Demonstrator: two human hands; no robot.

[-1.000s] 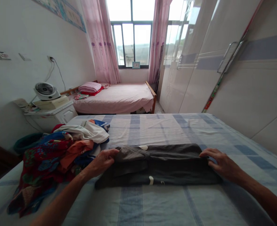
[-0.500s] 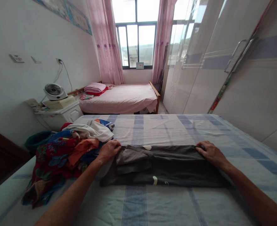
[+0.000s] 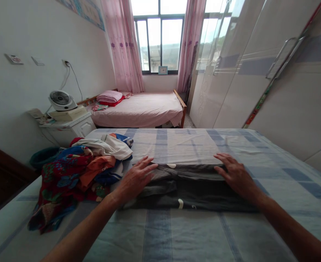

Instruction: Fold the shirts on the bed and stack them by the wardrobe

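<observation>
A dark grey garment (image 3: 204,191), folded into a long strip with small pale marks, lies crosswise on the bed (image 3: 193,236). Its exact kind I cannot tell. Over its left end is my left hand (image 3: 138,176), open with fingers spread and pointing forward. My right hand (image 3: 235,176) is over the right end, also open, its fingers apart near the far edge. Whether the palms press on the cloth or hover just above it is unclear. Each hand covers part of the garment's end.
Left of the garment is a heap of crumpled clothes (image 3: 78,178), red, orange, white and blue. Beyond stand a white bedside cabinet (image 3: 81,125) with a fan (image 3: 62,100), a pink-covered bed (image 3: 138,109) and, at the right, a tall glossy wardrobe (image 3: 239,91).
Both hands have let go of the garment's far edge and opened, fingers spreading. They have moved slightly inward over it. The view has tilted a little.
</observation>
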